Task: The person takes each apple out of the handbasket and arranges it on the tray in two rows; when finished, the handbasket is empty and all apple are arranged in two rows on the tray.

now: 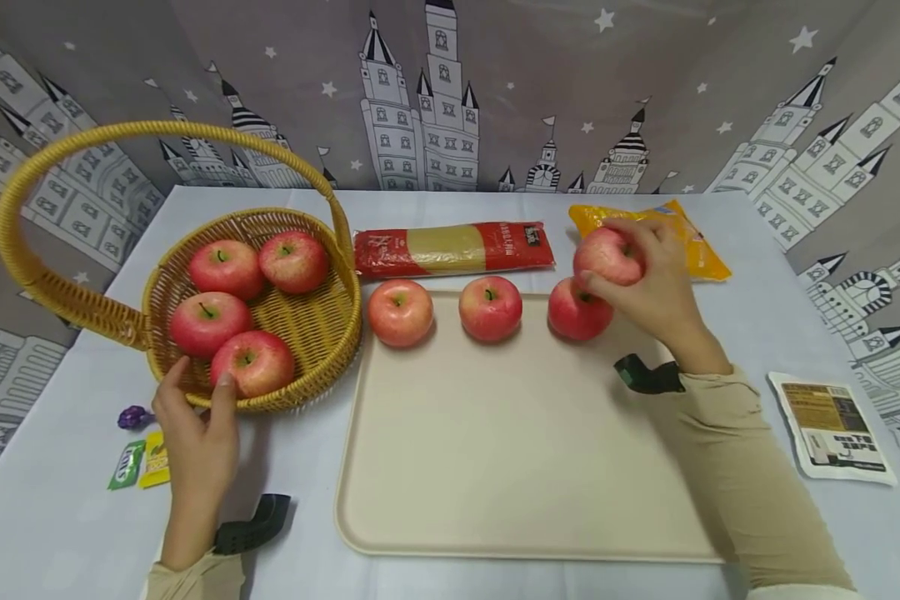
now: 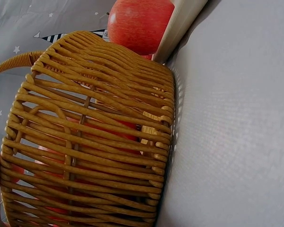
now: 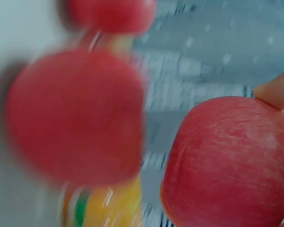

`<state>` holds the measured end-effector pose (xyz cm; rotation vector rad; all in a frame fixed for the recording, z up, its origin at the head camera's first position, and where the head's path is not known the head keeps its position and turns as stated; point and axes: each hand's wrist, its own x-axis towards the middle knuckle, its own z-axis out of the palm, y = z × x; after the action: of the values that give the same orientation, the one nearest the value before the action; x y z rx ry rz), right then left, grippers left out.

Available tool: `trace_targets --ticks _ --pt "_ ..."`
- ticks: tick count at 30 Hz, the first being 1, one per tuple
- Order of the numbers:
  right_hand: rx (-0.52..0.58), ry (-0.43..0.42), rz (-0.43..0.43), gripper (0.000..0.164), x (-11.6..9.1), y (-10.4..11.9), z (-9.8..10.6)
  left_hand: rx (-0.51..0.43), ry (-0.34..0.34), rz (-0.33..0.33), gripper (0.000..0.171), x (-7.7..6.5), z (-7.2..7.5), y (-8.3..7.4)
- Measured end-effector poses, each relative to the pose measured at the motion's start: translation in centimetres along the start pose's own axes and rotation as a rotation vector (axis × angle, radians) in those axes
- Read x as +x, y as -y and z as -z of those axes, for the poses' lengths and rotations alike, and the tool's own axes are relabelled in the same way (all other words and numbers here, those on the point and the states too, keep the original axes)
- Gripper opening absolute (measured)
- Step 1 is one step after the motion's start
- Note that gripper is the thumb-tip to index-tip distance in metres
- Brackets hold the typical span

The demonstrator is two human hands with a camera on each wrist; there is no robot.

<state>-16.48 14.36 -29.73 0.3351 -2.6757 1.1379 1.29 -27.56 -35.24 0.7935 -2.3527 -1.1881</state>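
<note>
Here, a smooth, rounded red apple (image 1: 606, 257) is gripped by the right hand (image 1: 663, 287) between thumb and fingers, at the upper right of the frame. It is held above the tray's upper right, and in the right wrist view a gap is seen between it and the other apples, which are blurred there.

At the upper left, a round basket (image 1: 307, 333) is woven from golden-brown strands, open enough for red skin to be glimpsed through its side in the left wrist view, and is topped by a tall wrapped handle. Four apples (image 1: 227, 269) are contained in it, with part of the ribbed floor left bare. Its near rim is met by the left hand (image 1: 198, 446), with thumb and fingers parted beside the nearest apple; whether the rim is gripped cannot be told.

In the centre, a flat beige tray (image 1: 525, 433) with rounded corners is laid on white cloth (image 1: 307, 575), and three apples (image 1: 490, 308) are lined along its upper edge. Behind it, yellow strands are shown through the window of a glossy red packet (image 1: 453, 248), and a crinkled yellow bag (image 1: 690, 242) is partly covered by the right hand.
</note>
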Motion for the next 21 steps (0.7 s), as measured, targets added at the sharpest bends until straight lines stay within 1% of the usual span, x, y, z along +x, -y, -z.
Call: trace_targets --ticks 5,9,11,15,18,21 --pt "-0.099 -0.006 -0.063 0.062 -1.6 -4.1 2.3 -0.005 -0.001 0.0 0.055 0.0 0.0 0.0" --pt "-0.169 0.063 -0.119 0.065 -3.1 -6.8 3.2 -0.003 -0.006 -0.003 0.056 -0.1 0.0 0.0" --pt "-0.184 0.107 -0.136 0.067 -3.7 -7.8 3.3 -0.002 -0.008 0.0 0.056 -0.1 0.1 0.1" --pt "-0.16 0.171 -0.127 0.072 -4.6 -8.7 3.4 -0.004 -0.01 -0.002 0.056 -0.1 0.1 0.0" --pt "-0.131 0.208 -0.082 0.074 -4.7 -8.8 3.6 -0.004 -0.012 -0.007 0.055 0.0 0.1 0.0" --pt "-0.13 0.239 -0.043 0.077 -4.8 -8.7 3.8 0.002 -0.017 -0.011 0.055 0.0 0.0 0.0"
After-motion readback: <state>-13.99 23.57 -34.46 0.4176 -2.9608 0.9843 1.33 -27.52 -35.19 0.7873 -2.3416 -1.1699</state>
